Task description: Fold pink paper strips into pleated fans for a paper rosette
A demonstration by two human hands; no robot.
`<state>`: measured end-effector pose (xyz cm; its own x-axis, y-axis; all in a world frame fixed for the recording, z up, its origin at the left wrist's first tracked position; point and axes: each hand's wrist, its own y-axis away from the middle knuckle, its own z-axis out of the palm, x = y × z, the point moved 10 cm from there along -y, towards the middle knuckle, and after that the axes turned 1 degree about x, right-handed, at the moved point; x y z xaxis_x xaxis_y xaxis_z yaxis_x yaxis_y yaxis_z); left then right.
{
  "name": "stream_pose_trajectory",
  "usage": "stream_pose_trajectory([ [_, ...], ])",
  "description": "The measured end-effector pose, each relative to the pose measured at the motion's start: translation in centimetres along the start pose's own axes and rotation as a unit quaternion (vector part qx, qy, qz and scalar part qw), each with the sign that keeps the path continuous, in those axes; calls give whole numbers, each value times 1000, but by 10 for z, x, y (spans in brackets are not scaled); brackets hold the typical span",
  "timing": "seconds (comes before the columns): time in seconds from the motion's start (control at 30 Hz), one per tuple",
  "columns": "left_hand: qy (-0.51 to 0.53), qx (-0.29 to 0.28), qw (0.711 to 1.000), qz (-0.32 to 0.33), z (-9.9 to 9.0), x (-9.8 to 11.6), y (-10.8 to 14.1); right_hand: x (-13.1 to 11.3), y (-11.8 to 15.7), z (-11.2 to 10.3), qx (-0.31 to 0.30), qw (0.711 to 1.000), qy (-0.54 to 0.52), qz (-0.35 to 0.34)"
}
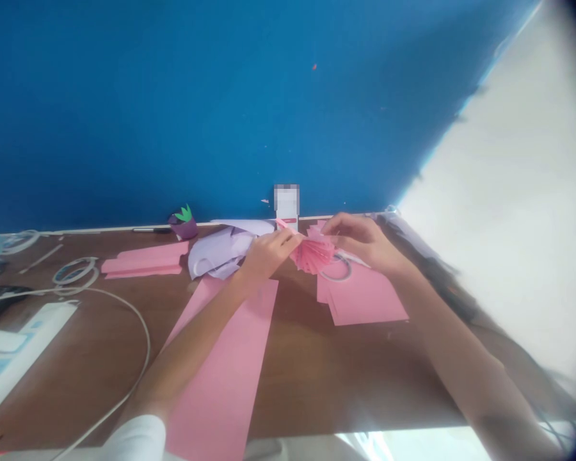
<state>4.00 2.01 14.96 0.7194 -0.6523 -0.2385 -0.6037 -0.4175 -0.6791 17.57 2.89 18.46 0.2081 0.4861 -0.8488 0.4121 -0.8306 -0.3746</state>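
Observation:
A pink pleated paper fan (312, 255) is spread open above the table, its folds facing me. My left hand (271, 250) is closed on its left side, fingers and thumb pinching the paper. At the fan's right edge, my right hand (360, 238) is closed in a pinch. Something pale and see-through seems to show at its fingertips, too blurred to name. Just below the right hand, a roll of clear tape (336, 269) rests on flat pink paper sheets (367, 298). A long pink sheet (225, 358) lies under my left forearm.
Curled lilac paper (216, 250) and folded pink strips (146, 259) lie left. Behind them are a purple pot-like piece with green leaves (185, 224) and a pen (151, 230). A phone (287, 208) leans on the blue wall. A white power strip (26, 355) and cable (141, 326) occupy the left.

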Motion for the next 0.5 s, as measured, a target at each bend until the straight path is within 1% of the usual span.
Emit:
stream_pose_trajectory([
  [0.1, -17, -7, 1000, 15, 0, 1, 0, 0, 0, 1, -17, 1000, 13, 12],
  [0.27, -2, 6, 1000, 28, -3, 2, 0, -7, 1, 4, -45, 998, 45, -16],
  [0.37, 12, 9, 1000, 16, -3, 0, -2, -9, 1, 1, -36, 997, 62, -32],
  [0.5, 32, 3, 999, -24, -4, -5, -4, -12, 0, -1, -9, 995, 92, -45],
])
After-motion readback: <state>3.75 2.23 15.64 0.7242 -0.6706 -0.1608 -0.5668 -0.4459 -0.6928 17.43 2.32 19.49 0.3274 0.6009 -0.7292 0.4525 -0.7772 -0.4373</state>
